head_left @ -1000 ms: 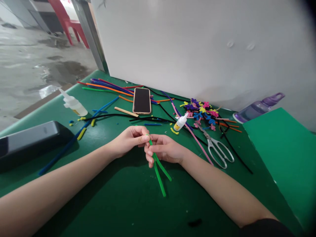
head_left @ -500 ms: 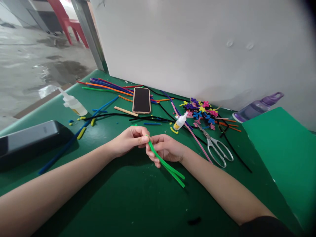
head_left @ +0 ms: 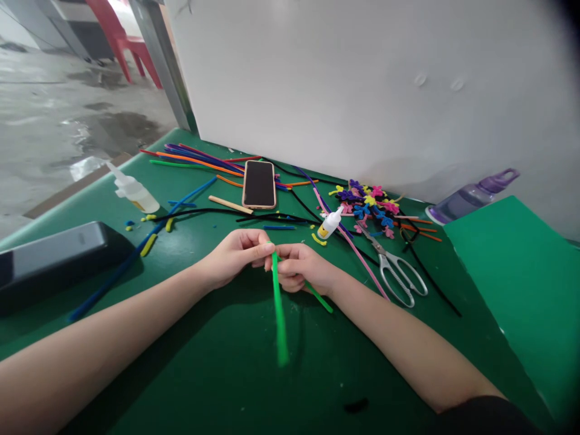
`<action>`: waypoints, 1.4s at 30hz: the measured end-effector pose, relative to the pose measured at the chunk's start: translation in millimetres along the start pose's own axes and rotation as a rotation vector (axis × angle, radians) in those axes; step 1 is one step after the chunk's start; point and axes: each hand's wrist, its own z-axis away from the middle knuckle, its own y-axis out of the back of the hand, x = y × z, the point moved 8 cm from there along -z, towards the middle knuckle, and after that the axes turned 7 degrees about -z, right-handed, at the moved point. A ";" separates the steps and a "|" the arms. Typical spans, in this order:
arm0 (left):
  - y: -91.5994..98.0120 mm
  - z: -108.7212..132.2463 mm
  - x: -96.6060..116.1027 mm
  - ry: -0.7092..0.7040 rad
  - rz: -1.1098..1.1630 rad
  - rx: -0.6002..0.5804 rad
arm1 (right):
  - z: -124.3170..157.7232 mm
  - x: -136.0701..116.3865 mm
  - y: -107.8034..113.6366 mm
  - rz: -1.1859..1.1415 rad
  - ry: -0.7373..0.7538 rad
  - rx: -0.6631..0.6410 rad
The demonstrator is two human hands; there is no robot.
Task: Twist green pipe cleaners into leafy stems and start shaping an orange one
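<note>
A bright green pipe cleaner [head_left: 278, 302] is bent between my two hands above the green table [head_left: 217, 374]. My left hand [head_left: 240, 257] pinches it near the bend with thumb and finger. Its blurred near length hangs down toward me from there. My right hand [head_left: 301, 266] is closed on the other length, whose tip comes out below the palm to the right. The fingertips of both hands almost meet. Just beyond my right hand stand a small white glue bottle [head_left: 330, 223] and a pair of scissors [head_left: 396, 266] lying open.
A phone [head_left: 259, 184] lies behind my hands, with loose pipe cleaners [head_left: 199, 160] beside it. Pipe-cleaner flowers [head_left: 369, 205] are piled at the back right, near a purple bottle [head_left: 473, 196] and green sheet [head_left: 521, 290]. Another glue bottle [head_left: 138, 193] and a dark box [head_left: 67, 260] stand left.
The two green lengths, side by side before, are now spread apart. One has swung left and hangs toward me; the other stays under my right hand. My right fingers have curled in more.
</note>
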 end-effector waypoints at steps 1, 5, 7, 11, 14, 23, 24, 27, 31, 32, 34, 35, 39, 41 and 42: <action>1.0 0.0 0.5 -0.001 -0.003 0.015 | -0.5 -0.8 0.9 0.003 0.012 0.022; 5.3 -0.4 0.3 0.005 -0.026 0.072 | -1.9 -5.2 7.7 0.026 0.082 0.146; 6.1 -0.8 -0.7 0.015 -0.042 0.086 | -2.1 -6.4 8.6 0.061 0.106 0.174; 7.4 -1.7 -0.1 0.006 -0.091 0.118 | -2.0 -7.4 8.7 0.117 0.150 0.192; 8.5 -1.4 4.2 -0.033 -0.174 0.148 | -0.6 -9.7 12.0 0.207 0.191 0.237; 10.7 0.4 11.7 -0.065 -0.539 0.223 | 7.6 -25.2 12.0 0.745 0.262 0.426; 10.8 0.0 11.7 -0.068 -0.556 0.224 | 8.1 -25.7 11.4 0.771 0.262 0.439; 12.0 -0.8 12.6 -0.083 -0.574 0.235 | 9.6 -26.7 10.0 0.779 0.282 0.465; 15.0 -0.8 13.4 -0.090 -0.574 0.265 | 10.8 -27.3 6.9 0.781 0.321 0.456; 15.0 -0.8 12.8 -0.087 -0.570 0.262 | 10.8 -27.1 6.5 0.790 0.323 0.451; 13.4 -1.0 10.9 -0.078 -0.549 0.233 | 10.5 -25.7 7.0 0.798 0.314 0.443; 12.3 -1.0 10.1 -0.076 -0.533 0.216 | 10.1 -24.5 7.9 0.794 0.303 0.438; 10.1 -0.5 9.4 -0.082 -0.487 0.181 | 9.3 -21.5 12.3 0.755 0.280 0.424; 9.8 -0.6 10.1 -0.082 -0.481 0.178 | 9.5 -21.6 13.8 0.736 0.285 0.428; 9.7 -0.7 10.6 -0.080 -0.479 0.178 | 9.7 -21.8 14.0 0.731 0.288 0.431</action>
